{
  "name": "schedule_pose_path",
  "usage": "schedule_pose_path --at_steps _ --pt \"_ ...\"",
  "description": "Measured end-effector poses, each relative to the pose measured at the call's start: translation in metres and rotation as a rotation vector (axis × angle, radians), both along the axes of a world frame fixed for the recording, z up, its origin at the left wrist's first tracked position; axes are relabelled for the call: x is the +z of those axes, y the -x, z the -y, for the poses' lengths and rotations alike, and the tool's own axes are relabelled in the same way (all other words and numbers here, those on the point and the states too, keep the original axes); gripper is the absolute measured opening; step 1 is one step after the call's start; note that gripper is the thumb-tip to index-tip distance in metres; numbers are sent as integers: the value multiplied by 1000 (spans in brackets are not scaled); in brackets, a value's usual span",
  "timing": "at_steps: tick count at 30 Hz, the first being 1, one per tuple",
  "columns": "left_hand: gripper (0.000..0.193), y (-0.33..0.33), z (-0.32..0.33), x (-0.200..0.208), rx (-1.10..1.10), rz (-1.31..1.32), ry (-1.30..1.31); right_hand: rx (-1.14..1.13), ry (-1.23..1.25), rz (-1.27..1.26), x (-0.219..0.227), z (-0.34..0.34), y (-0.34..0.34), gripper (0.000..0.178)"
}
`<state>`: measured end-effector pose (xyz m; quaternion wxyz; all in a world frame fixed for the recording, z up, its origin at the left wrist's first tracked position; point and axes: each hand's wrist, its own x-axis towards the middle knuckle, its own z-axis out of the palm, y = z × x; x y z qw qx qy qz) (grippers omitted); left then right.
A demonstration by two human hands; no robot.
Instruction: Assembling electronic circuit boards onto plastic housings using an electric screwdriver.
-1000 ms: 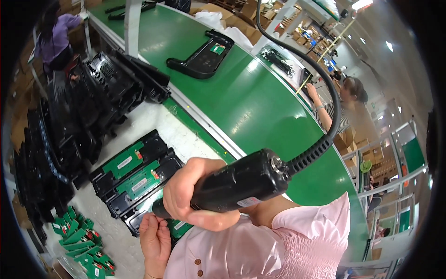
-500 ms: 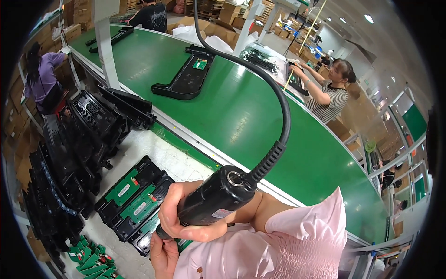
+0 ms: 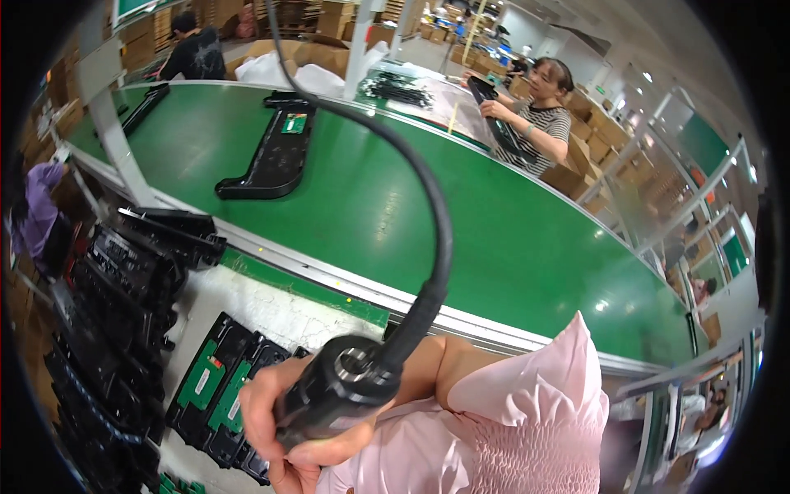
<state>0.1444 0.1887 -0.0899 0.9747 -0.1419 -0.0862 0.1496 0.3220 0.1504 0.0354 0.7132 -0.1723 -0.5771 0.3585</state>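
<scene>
My right hand is wrapped around a black corded electric screwdriver, its bit end pointing down and hidden behind the fingers. Just beneath it, at the lower edge, part of my left hand shows with fingertips pressed together close to the driver's lower end; what they pinch is hidden. Left of the hands, black plastic housings lie side by side on a pale work surface. Green circuit boards sit in them, and the nearest housing is partly covered by my right hand.
Black plastic parts are piled at the left, with loose green boards below. Beyond a metal rail runs a green conveyor belt bearing a black frame. The driver's cable arches across. Opposite, a co-worker holds a black part.
The view has shifted, so the belt and housings sit lower or farther left. My right hand still grips the screwdriver. The co-worker's black part is now raised and tilted.
</scene>
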Motion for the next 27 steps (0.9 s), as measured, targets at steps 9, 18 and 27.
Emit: schedule_pose_path --at_steps 9,18,27 --pt "42 -14 4 48 -18 -378 -134 -4 325 -256 -4 13 2 30" --pt "29 16 -13 19 5 -576 -253 -137 261 -231 -13 -8 0 28" --pt "15 17 -7 34 65 -948 -459 -127 325 -186 -17 -10 10 29"
